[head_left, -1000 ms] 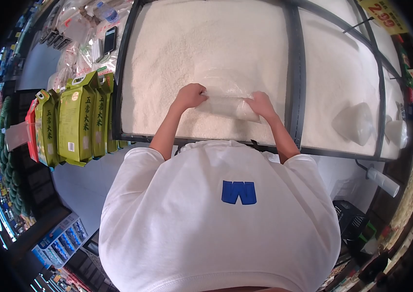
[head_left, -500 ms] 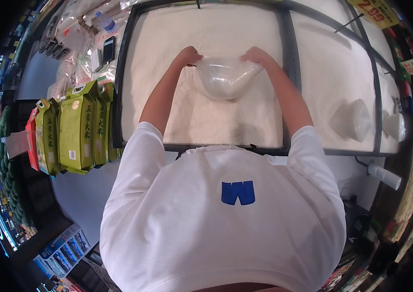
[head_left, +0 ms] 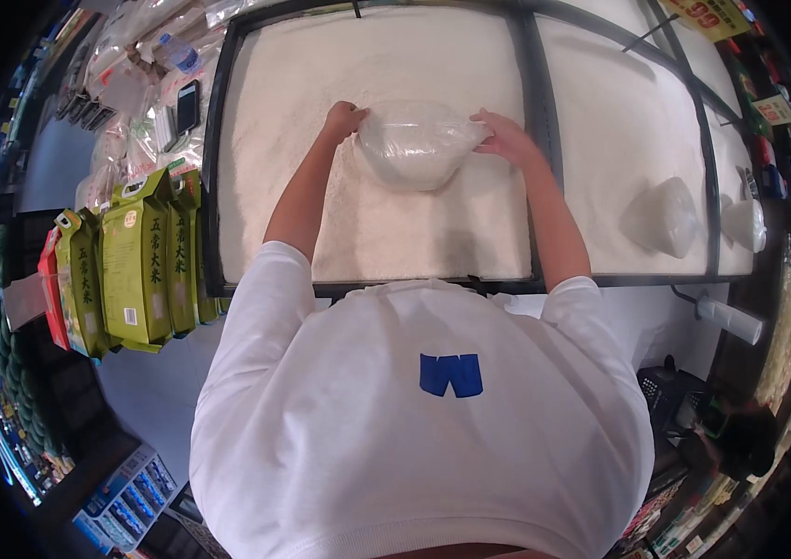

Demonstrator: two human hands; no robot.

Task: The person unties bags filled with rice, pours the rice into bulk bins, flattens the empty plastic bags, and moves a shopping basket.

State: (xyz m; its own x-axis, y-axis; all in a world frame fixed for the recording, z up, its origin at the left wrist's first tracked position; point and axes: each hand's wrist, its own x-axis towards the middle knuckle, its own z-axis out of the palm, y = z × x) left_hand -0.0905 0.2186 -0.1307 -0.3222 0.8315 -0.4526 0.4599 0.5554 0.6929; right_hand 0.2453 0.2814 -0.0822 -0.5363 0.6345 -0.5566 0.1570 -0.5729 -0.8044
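Left hand (head_left: 346, 119) and right hand (head_left: 507, 140) pinch opposite sides of a clear bag (head_left: 412, 147) over white grain (head_left: 470, 56): spread, no knot visible, fill uncertain.

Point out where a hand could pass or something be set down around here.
White grain lies bare between the held clear plastic and the near frame, and beyond the plastic. Right of the divider, grain is bare beyond the translucent container. The left is crowded: green packs, phone, bottle.
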